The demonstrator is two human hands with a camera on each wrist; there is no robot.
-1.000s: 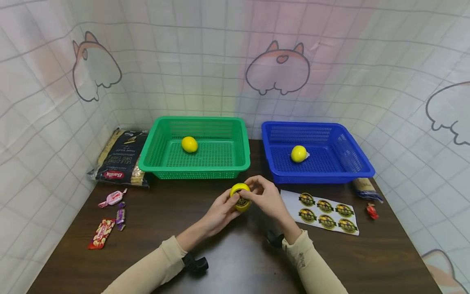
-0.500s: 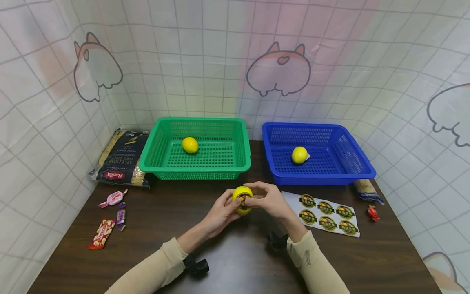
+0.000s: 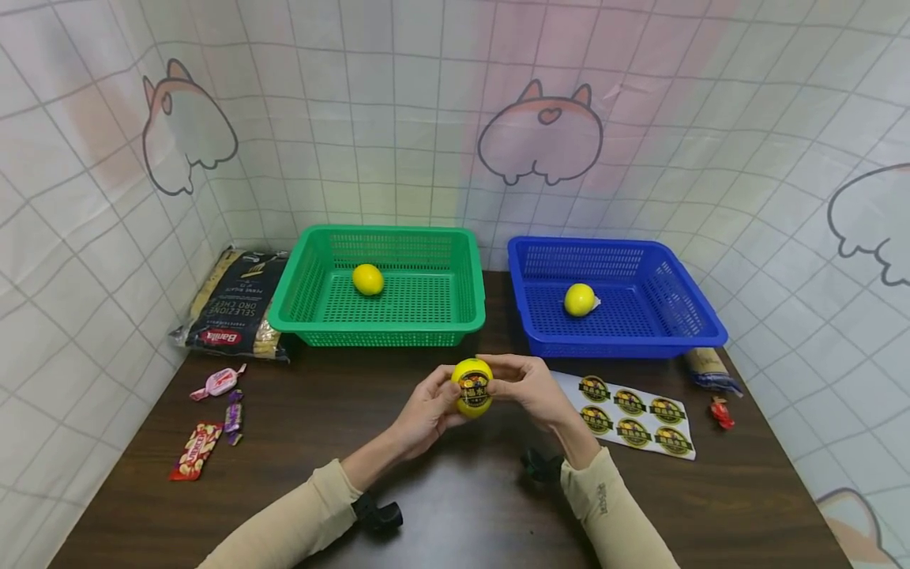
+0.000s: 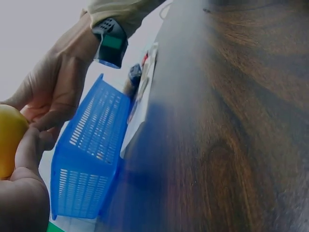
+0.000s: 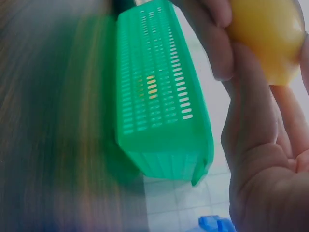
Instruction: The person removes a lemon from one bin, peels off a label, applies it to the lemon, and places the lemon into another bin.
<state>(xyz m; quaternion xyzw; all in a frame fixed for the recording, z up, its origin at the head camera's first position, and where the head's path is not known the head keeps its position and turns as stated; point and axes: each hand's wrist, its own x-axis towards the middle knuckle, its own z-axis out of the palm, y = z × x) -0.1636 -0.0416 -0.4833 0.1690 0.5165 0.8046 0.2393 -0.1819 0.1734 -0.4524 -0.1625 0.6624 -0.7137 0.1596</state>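
A yellow lemon (image 3: 465,408) is held up over the table, with a round black-and-gold sticker (image 3: 474,385) on the side facing the head camera. My left hand (image 3: 424,415) grips the lemon from the left, its thumb on the sticker's left edge. From the right, my right hand (image 3: 533,393) pinches the lemon, thumb at the sticker's right edge and fingers over the top and far side. Both wrist views show the lemon (image 4: 9,140) between the fingers; the sticker is hidden there. A white sheet (image 3: 562,387) with several matching stickers lies beside my right hand.
A green basket (image 3: 377,325) with one lemon (image 3: 368,280) and a blue basket (image 3: 618,341) with another lemon (image 3: 579,300) stand at the back. A pasta bag (image 3: 238,304) and wrapped sweets (image 3: 196,451) lie left; a small packet (image 3: 711,371) and red sweet (image 3: 721,412) lie right.
The lemon has turned and shifted slightly right, so the sticker shows more fully. My right hand has drawn a little to the right, its thumb now at the sticker's edge.
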